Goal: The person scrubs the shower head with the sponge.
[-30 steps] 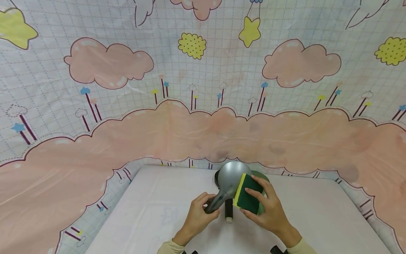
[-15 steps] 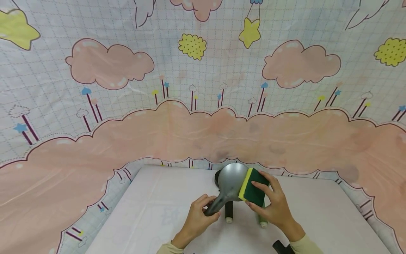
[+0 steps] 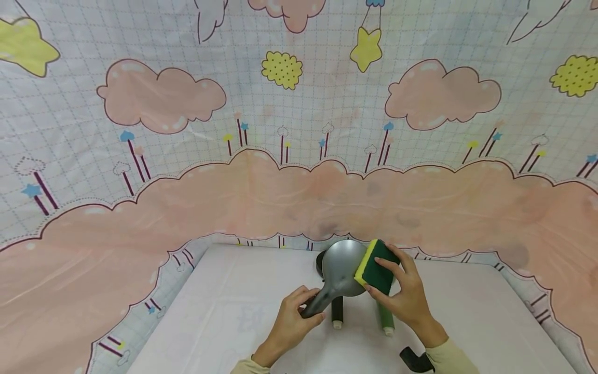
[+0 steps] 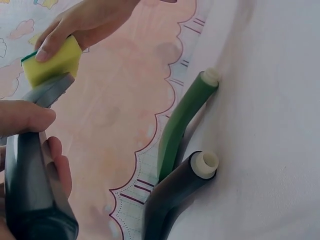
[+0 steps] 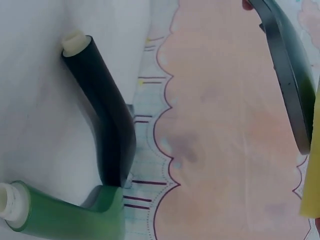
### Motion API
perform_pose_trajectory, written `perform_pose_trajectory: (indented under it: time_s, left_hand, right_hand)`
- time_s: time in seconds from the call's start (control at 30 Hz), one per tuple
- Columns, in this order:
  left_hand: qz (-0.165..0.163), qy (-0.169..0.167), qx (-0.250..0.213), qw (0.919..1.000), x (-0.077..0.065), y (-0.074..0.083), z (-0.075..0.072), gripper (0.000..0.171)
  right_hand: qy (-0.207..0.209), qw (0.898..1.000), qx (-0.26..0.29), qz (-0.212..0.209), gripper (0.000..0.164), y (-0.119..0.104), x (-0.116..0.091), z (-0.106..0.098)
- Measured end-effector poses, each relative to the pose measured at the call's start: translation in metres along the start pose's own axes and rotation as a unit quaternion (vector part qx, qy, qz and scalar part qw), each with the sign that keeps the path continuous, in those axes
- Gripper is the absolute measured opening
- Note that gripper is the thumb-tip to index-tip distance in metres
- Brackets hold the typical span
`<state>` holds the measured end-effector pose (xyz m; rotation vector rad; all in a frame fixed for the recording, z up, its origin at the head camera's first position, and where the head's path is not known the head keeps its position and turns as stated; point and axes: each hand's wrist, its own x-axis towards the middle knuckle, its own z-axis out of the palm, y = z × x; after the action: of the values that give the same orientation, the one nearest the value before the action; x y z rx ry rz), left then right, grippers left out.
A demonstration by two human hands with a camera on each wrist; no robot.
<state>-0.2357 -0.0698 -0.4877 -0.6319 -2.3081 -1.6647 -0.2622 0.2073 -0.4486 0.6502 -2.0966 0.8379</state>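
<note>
My left hand (image 3: 299, 311) grips the dark handle of a grey shower head (image 3: 343, 267), whose rounded back faces up above the table. A yellow sponge with a green scouring side (image 3: 379, 271) is pinched between the thumb and fingers of my right hand (image 3: 407, 293). Its yellow face lies against the right side of the shower head's rounded back. In the left wrist view, the sponge (image 4: 57, 65) meets the edge of the head, and the thumb lies across the handle (image 4: 32, 185). The right wrist view catches the grey head's rim (image 5: 287, 80) beside the sponge.
Two more shower heads lie on the white table (image 3: 224, 291) beyond my hands: a black one (image 3: 337, 312) and, to its right, a green one (image 3: 386, 318). Their handles end in pale threaded tips. A patterned cloth (image 3: 299, 202) rises behind the table.
The sponge and my right hand have moved up and to the right across the shower head, uncovering the green handle below. My left hand and the grey shower head stay nearly in place.
</note>
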Motion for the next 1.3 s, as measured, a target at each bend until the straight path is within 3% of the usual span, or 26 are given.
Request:
perform_pose_trajectory:
  time_s: [0.17, 0.37, 0.67, 0.83, 1.1, 1.3]
  left_hand:
    - [-0.022, -0.045, -0.030, 0.9983, 0.002, -0.001, 0.000, 0.045]
    - [-0.077, -0.103, -0.102, 0.9863, 0.003, 0.001, 0.001, 0.044]
    - [-0.094, -0.106, -0.113, 0.9834, 0.004, 0.000, 0.000, 0.037]
    - [-0.076, -0.129, -0.137, 0.9792, 0.003, 0.000, -0.002, 0.037]
    - [-0.049, -0.201, -0.192, 0.9593, 0.001, -0.006, -0.006, 0.038]
    - [-0.035, -0.229, -0.217, 0.9483, 0.000, -0.008, -0.008, 0.039]
  right_hand:
    - [-0.001, 1.000, -0.010, -0.007, 0.062, -0.006, 0.001, -0.001]
    - [-0.018, 0.999, -0.027, -0.035, 0.059, -0.013, 0.001, 0.000]
    - [-0.008, 0.997, -0.019, -0.073, 0.060, -0.016, 0.004, -0.001]
    - [-0.015, 0.997, -0.020, -0.067, 0.059, -0.012, 0.006, -0.003]
    - [-0.016, 0.999, -0.012, -0.037, 0.063, -0.006, 0.009, -0.009]
    - [-0.009, 1.000, -0.008, -0.019, 0.066, -0.001, 0.010, -0.011]
